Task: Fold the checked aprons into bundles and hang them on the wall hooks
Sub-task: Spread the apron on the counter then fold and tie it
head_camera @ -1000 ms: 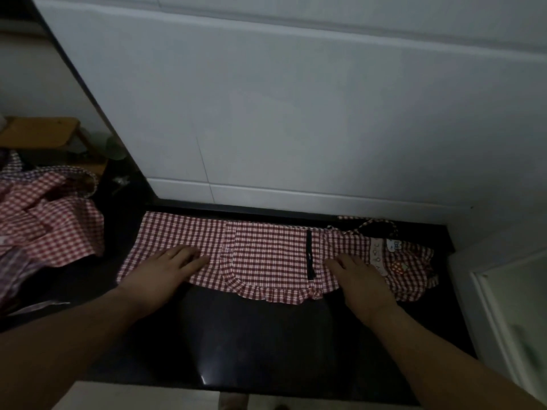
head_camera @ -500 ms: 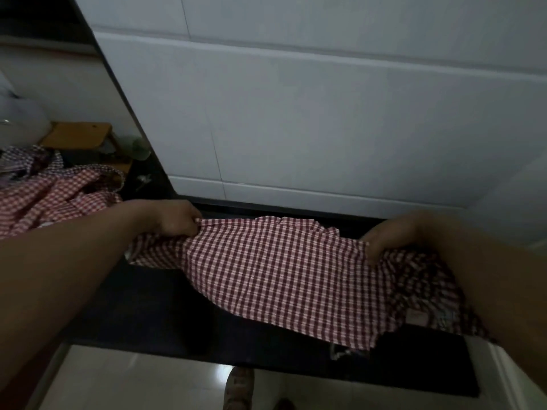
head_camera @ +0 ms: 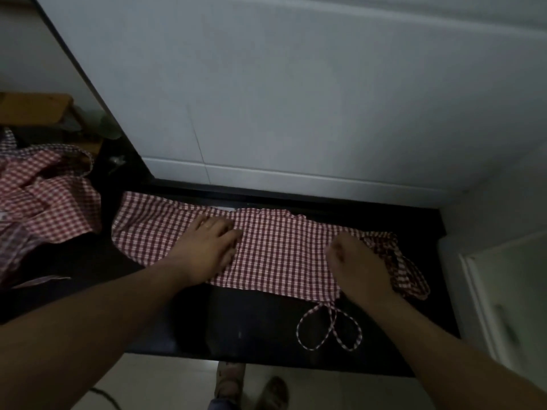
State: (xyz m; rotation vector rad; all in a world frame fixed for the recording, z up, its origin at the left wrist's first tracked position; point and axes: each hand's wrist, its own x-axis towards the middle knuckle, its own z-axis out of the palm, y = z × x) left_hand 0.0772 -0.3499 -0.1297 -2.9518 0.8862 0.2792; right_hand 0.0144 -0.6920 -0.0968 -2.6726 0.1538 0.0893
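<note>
Apron (head_camera: 281, 250) folded to a strip on tabletop (head_camera: 207, 321); your left hand (head_camera: 207, 250) flat on it; right hand (head_camera: 358, 267) grip unclear; pile (head_camera: 44, 202) left of it unfolded; hanging remains.

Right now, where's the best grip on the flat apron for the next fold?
Probably the apron's free left end, pinched from the left: it lies as a flat left-right strip, and that end is bare, with its corners exposed.

Apron (head_camera: 281, 250) lies as a strip on black tabletop (head_camera: 251, 324); left hand (head_camera: 207, 250) flat on it, right hand (head_camera: 358, 267) rests near strap end
</note>
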